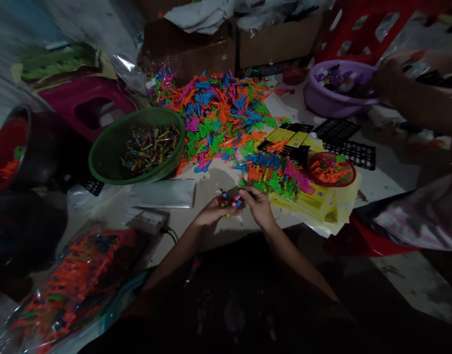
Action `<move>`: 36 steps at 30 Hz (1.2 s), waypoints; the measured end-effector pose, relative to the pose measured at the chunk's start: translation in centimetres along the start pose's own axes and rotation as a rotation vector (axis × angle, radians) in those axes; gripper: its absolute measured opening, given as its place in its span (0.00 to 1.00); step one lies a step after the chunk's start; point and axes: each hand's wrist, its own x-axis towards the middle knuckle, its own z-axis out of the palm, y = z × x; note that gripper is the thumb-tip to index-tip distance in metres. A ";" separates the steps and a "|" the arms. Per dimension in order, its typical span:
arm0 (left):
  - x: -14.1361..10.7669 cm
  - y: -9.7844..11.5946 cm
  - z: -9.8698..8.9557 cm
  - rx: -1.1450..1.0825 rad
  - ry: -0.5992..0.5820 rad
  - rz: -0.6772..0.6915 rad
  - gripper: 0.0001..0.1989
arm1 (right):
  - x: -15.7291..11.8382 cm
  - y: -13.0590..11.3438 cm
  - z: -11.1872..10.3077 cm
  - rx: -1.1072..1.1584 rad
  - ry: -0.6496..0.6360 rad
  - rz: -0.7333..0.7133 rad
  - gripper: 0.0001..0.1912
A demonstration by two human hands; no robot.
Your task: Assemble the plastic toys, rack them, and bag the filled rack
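Observation:
Near the table's front edge, my left hand [213,211] is closed around several small multicoloured pieces [224,199], with red, blue, white and yellow showing. Right beside it, my right hand [259,205] has thumb and fingers pinched together at the edge of the same bunch; what sits between its fingertips is too small to make out. Just beyond the hands lies a row of bright plastic figures [275,177] in blue, orange, green and pink. Behind that spreads a big heap of similar flat plastic figures [222,108]. A green basin [100,157] to the left holds many small coloured cylinders.
Yellow printed sheets [317,201], black grid trays [351,152] and a small red basket [353,177] of orange figures lie at right. A purple basin [321,101] stands behind. Clear plastic sleeves [166,193] and a bag of orange figures [81,275] are at left; cardboard boxes [277,44] line the back.

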 end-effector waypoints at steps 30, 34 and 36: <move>-4.3 1.8 3.8 0.459 0.057 0.247 0.17 | -2.6 -3.7 -0.8 -0.187 0.016 -0.251 0.12; -4.4 2.0 3.2 0.190 -0.152 0.076 0.17 | -2.4 -4.4 -1.4 -0.284 -0.166 -0.367 0.07; -4.4 2.0 3.0 0.147 -0.175 0.067 0.18 | -2.4 -4.8 -1.6 -0.345 -0.235 -0.430 0.05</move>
